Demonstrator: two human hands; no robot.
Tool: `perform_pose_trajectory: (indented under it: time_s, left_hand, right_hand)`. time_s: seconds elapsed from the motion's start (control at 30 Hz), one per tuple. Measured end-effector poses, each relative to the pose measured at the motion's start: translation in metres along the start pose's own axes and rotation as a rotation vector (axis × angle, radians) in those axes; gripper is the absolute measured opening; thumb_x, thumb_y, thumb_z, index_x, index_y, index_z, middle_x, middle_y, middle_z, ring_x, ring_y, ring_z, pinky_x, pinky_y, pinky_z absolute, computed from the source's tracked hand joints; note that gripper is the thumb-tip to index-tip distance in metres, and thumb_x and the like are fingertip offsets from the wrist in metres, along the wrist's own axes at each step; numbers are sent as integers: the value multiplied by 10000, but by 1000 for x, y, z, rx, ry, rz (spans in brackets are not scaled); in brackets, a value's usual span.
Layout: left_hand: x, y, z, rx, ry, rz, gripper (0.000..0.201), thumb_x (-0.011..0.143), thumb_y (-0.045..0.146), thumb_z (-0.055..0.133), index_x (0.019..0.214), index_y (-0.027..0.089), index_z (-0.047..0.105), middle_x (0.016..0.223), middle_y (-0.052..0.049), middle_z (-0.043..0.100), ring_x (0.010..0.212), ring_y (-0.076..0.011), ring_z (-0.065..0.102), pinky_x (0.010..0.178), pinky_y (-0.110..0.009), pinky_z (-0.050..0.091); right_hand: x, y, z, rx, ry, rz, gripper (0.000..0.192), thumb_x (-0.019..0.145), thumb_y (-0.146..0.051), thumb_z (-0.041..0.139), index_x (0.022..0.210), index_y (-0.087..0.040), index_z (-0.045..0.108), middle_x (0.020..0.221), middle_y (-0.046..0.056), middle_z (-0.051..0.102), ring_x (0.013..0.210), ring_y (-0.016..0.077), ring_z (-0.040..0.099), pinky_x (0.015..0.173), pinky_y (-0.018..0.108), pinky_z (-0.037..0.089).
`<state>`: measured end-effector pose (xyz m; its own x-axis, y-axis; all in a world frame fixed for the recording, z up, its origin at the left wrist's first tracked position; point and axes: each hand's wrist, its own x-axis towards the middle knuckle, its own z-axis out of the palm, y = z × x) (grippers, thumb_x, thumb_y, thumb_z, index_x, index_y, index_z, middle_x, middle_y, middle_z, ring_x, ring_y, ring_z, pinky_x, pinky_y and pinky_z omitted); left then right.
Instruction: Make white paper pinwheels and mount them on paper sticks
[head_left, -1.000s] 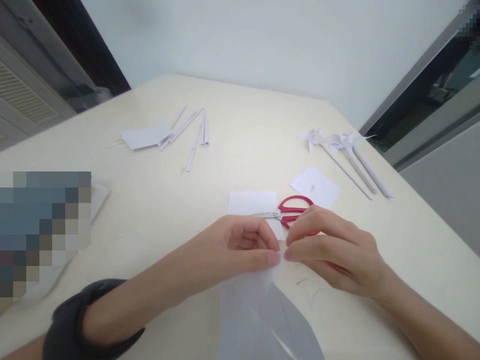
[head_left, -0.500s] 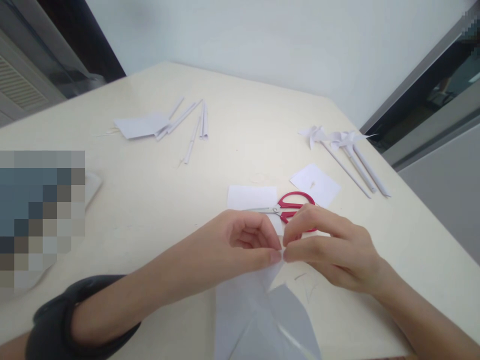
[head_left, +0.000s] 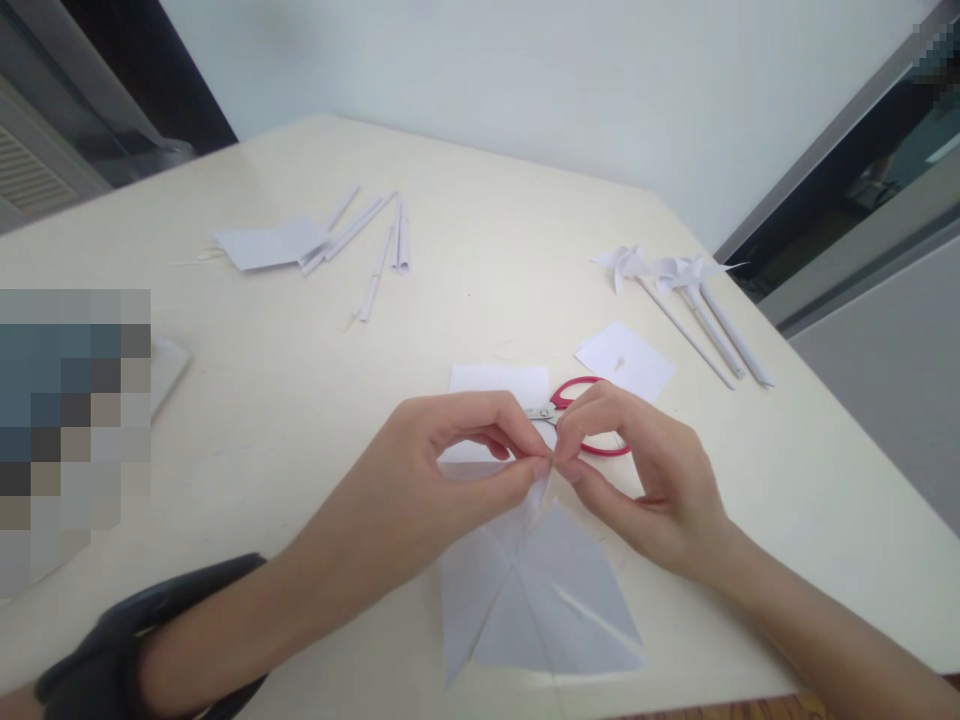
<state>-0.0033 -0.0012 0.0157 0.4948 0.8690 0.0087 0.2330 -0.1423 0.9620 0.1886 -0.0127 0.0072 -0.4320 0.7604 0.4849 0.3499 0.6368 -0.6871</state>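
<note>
Both hands meet over the near middle of the desk [head_left: 300, 400], pinching one raised tip of the cut paper square [head_left: 536, 590]. The left hand [head_left: 442, 470] has thumb and forefinger closed on that tip; the right hand [head_left: 637, 470] clamps the same tip from the other side, fingertips touching. The sheet lies directly below and nearer the near edge than the fingers, equally close to both hands, flat but for the lifted flap. Its cuts run along the diagonals; the pinched flap points up and away toward the scissors [head_left: 589, 420], just beyond the fingers.
</note>
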Motion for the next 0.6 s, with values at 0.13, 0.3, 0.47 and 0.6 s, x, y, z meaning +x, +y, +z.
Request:
perform_pose_trajectory:
  time_s: [0.13,0.3,0.47,0.6]
  left_hand:
    - [0,-2,1,-15,23,26,82,827,265,588,784,242,654,831,37,697,832,-143,628,762,-230,472]
    - [-4,-4,4,7,127,109,78,803,186,623,782,247,668,872,47,701,840,-120,625,798,-212,457]
    - [-4,-1,5,24,124,99,63,810,209,618,816,252,663,865,48,699,847,-128,615,812,-230,443]
    - [0,1,4,54,99,73,64,822,231,599,803,273,644,812,75,681,821,-122,599,821,-235,426]
  right_hand:
    - [-1,0,3,41,53,2,170,771,-47,573,874,-181,556,815,12,607,760,138,569,852,349,453]
    - [0,2,6,97,85,16,125,799,-66,552,870,-169,552,792,19,572,757,138,537,700,309,439]
    - [0,5,9,149,120,-13,100,821,-74,536,863,-164,551,787,25,559,762,143,528,685,318,427]
    - [0,6,8,149,104,-33,127,818,-50,527,856,-169,552,785,24,570,770,146,534,728,336,433]
